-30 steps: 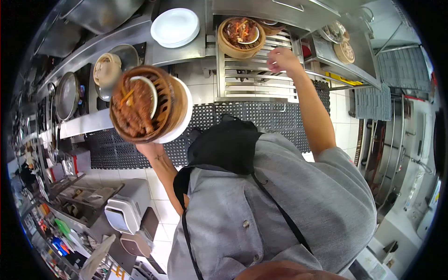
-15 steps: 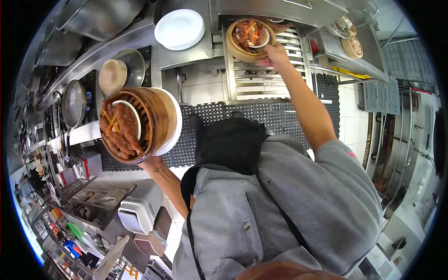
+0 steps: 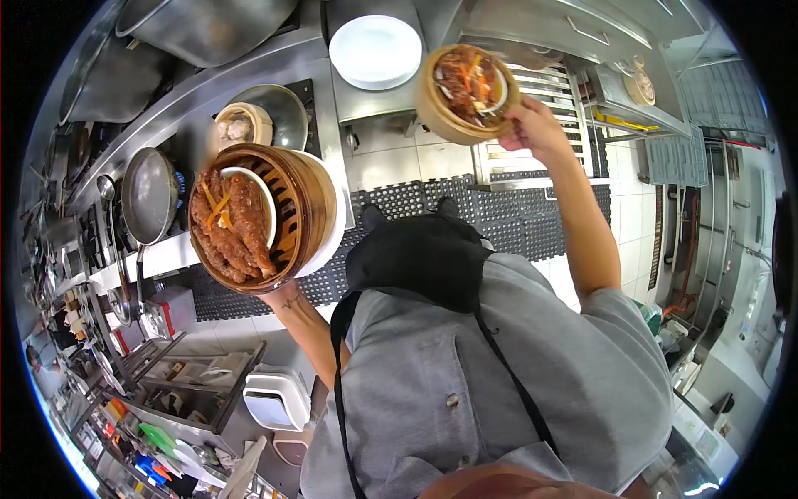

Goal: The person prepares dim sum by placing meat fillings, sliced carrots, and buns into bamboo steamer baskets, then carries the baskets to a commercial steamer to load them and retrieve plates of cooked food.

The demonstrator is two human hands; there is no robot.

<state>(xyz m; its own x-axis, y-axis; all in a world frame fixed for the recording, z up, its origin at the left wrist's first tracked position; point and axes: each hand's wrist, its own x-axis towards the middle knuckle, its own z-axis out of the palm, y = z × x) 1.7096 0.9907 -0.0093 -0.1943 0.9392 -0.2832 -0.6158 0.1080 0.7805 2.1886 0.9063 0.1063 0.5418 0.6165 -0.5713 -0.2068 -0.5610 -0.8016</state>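
Holding a round tan bamboo steamer [image 3: 442, 116] up in the right hand [image 3: 536, 130], near the slatted metal rack [image 3: 573, 116], and clamping thumb and fingers on its curved edge. Framing, inside that wooden ring, glossy dark-red food [image 3: 457, 76] strewn with thin orange strips, with the curving rim of a smooth white bowl just beside it.

Supporting, at the left, a deep, darker bamboo steamer [image 3: 314, 185], tilting its open top into view and showing long slots in the woven-looking wood. Holding within it knobbly, sauce-coated brown pieces [image 3: 234, 229], crossed by orange strips and edged by a slim white dish [image 3: 268, 204]. Having a round white plate [image 3: 337, 218] right against its base. Hiding most of the left hand [image 3: 274, 294] behind this load; cannot tell how its fingers are lying.

Facing, farther out, a flat brushed-steel counter [image 3: 366, 106] bearing round, glossy white plates [image 3: 376, 51]. Having near the left-hand load a small bamboo basket [image 3: 260, 125] of pale, lumpy dumplings [image 3: 238, 129], a shallow round grey pan [image 3: 150, 195] and, beyond, a big rounded metal pot [image 3: 204, 29]. Standing over a black, hole-studded mat [image 3: 519, 220] and square white tiles [image 3: 389, 166], wearing a soft grey buttoned shirt [image 3: 399, 366].
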